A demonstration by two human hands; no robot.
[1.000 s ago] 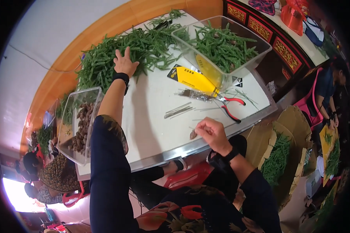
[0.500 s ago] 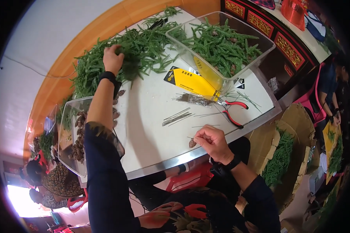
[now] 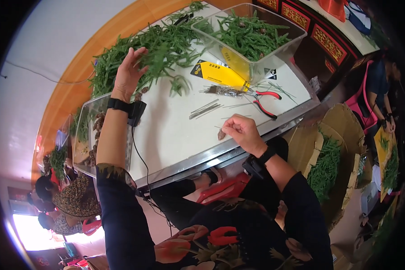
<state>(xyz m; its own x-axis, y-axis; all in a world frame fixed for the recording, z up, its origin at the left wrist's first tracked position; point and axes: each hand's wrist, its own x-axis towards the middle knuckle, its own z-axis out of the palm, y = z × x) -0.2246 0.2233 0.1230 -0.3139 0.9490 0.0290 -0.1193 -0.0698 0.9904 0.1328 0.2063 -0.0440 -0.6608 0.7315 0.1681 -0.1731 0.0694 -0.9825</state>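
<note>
A: In the head view, what do we make of the left hand [image 3: 129, 74]?
B: We see it raised beside the heap of greenery [image 3: 114, 63], thumb apart from the fingers, half open. A blurred sprig [image 3: 157, 62] is right at its fingertips, but we cannot tell whether they grip it
A: And the right hand [image 3: 244, 132]?
B: We find it curled, thumb and fingers pinched together at a small brown pine cone [image 3: 221, 134]. The cone hangs just below the fingertips, over the white table [image 3: 184, 148] and near its front edge
A: What lies close to that hand?
B: We have a little bundle of loose wires [image 3: 205, 108] farther in on the table, and the red-handled pliers [image 3: 269, 94] beyond the hand, toward the right
A: What differs from half a second ago?
B: We saw the left hand then with its back up and its fingers in the heap; now it has drawn back toward the person and turned, fingers lifted. We also notice a separate sprig [image 3: 180, 84] on the open part of the table, where we saw bare white before. The right hand keeps the same pinch on the pine cone
</note>
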